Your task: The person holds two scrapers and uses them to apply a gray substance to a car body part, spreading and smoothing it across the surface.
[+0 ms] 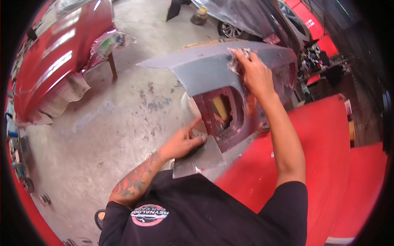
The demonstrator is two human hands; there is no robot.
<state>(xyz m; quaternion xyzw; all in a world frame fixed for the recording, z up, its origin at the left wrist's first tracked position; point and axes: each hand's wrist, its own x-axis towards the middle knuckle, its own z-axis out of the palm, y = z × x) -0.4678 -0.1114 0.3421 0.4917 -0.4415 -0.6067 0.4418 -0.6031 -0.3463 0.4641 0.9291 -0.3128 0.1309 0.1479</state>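
Note:
A car trunk lid [201,69], mostly coated in grey primer, lies in front of me, with a maroon recess and a cut-out opening in its near part. My right hand [256,74] presses a crumpled rag [238,61] against the grey upper surface, fingers closed over it. Lower down, my left hand [186,141] rests at the lid's near left edge, index finger stretched out and thumb apart, with no object visible in it. A yellowish piece [220,108] shows through the opening. Whatever lies beneath my left palm is hidden.
A red car hood [53,69] with masking paper stands on a support at the left. Beyond the lid are a plastic-covered car [250,16] and a small container [200,17]. A large red panel [316,131] lies to my right. Supplies line the left wall.

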